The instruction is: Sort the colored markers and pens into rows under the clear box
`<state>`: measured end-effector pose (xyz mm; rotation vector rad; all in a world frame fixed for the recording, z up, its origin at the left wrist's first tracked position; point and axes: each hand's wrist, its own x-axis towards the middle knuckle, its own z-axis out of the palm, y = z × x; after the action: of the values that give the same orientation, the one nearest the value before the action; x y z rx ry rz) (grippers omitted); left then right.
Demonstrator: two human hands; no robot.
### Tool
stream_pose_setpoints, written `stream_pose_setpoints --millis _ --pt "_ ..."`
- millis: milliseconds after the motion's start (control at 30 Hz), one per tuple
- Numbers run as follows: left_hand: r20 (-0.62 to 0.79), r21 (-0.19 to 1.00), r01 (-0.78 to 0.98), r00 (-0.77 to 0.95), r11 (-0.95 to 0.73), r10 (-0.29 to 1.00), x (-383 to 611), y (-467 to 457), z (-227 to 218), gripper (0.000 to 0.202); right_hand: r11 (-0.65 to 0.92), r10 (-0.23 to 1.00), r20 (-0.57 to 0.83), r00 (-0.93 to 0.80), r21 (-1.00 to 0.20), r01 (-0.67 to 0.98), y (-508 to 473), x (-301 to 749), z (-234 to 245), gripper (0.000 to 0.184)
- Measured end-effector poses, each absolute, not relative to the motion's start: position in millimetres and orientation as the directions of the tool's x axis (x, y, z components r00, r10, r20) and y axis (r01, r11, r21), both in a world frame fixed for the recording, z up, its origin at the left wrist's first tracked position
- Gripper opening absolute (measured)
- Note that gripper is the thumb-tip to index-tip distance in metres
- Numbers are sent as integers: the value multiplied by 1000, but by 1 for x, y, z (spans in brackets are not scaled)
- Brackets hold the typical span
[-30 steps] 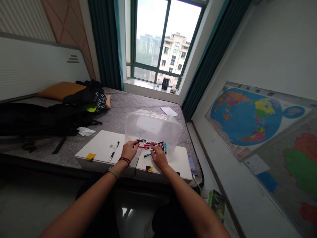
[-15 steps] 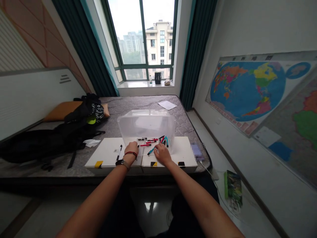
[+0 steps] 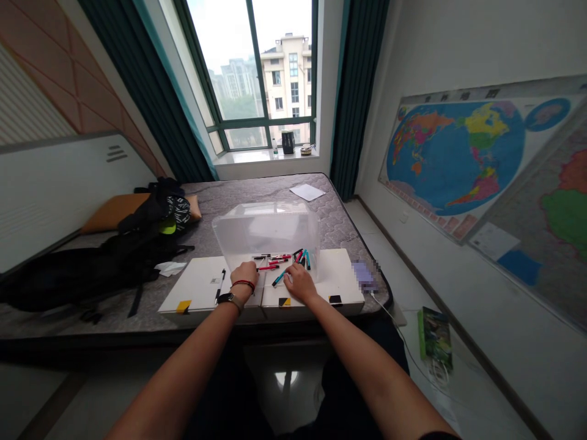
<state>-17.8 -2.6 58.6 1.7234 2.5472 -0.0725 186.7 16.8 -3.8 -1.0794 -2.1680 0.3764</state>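
Note:
Several red, black and teal pens (image 3: 280,259) lie in a clear plastic bin (image 3: 265,231) tipped on its side, its opening facing me. My left hand (image 3: 244,274), with a watch and red cord on its wrist, is closed at the near end of a red pen (image 3: 268,267); its fingertips are partly hidden. My right hand (image 3: 299,283) has its fingers closed at the upper end of a teal pen (image 3: 278,278), which slants down to the left. Apart from the others, a black-and-white pen (image 3: 221,286) lies left of my left hand.
Two white boxes (image 3: 192,278) with yellow-black tape sit side by side under the bin, on a grey mattress (image 3: 337,223). Dark bags (image 3: 101,263) and a tissue (image 3: 170,268) are at left. White paper (image 3: 307,192) lies behind the bin, and a cable (image 3: 387,313) runs off at right.
The camera view has tilted and shifted slightly. My left hand has moved a little right, toward the red pen. My right hand stays by the teal pen.

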Motion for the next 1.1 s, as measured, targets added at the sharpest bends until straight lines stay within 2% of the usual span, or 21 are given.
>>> stream_pose_setpoints --millis 200,367,467,633,700,900,1100 --pt "-47 -37 944 -330 328 943 -18 -7 58 24 600 799 426 -423 -526 603 16 186 -3 13" --pt "42 -24 962 -272 273 961 -13 -15 64 27 605 795 430 -428 -520 603 16 187 -3 14" --pt "107 42 984 -178 174 978 -3 -21 67 25 612 789 441 -428 -507 607 16 186 -2 15" --pt "195 233 964 86 -131 977 24 -28 58 23 614 784 462 -414 -486 622 10 186 5 17" --pt "239 256 947 132 -194 962 31 -27 49 22 609 787 471 -399 -486 627 2 190 7 18" --pt "290 229 947 156 -227 944 32 -24 28 18 485 874 362 -323 -637 599 -19 221 2 23" --pt "264 197 957 159 -214 951 34 -30 29 27 335 942 272 -197 -727 600 -16 234 1 27"
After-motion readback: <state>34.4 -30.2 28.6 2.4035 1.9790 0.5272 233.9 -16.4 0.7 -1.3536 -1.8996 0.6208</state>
